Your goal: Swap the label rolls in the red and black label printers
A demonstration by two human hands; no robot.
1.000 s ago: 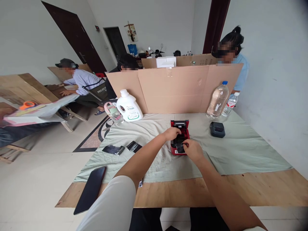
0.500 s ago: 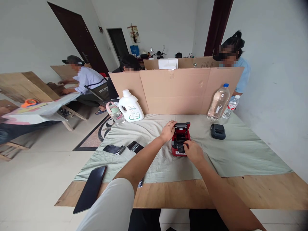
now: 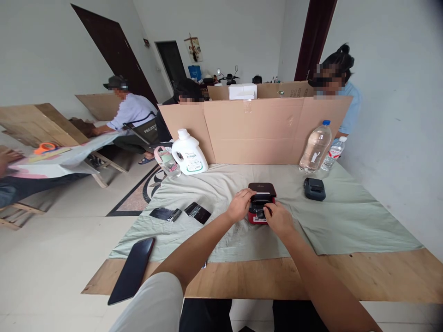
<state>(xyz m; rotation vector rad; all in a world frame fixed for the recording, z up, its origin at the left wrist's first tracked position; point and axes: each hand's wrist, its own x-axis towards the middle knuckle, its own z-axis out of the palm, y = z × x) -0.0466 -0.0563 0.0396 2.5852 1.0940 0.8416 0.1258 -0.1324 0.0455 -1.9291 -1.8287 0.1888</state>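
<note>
A small red-and-black label printer (image 3: 254,217) sits on the cloth in front of me, its dark lid (image 3: 262,189) tilted partway down over the body. My left hand (image 3: 241,203) grips the lid's left edge, fingers on top. At the printer's front, my right hand (image 3: 278,216) pinches a black strip (image 3: 260,213) that comes out from under the lid. How far the strip runs inside is hidden. Left of my forearm lie two shiny black film pieces, a folded one (image 3: 166,214) and a flat one (image 3: 197,212).
A black phone (image 3: 131,272) lies at the left front edge. Behind stand a pink-handled bottle (image 3: 169,166), a white jug (image 3: 189,154), a large bottle (image 3: 314,148), a small bottle (image 3: 333,154) and a cardboard screen (image 3: 252,131). A dark boxy device (image 3: 314,189) rests at right. Other people sit beyond.
The printer's lid has swung from upright to partly lowered, with my left hand moving down and toward me on it. My right hand stays at the black strip.
</note>
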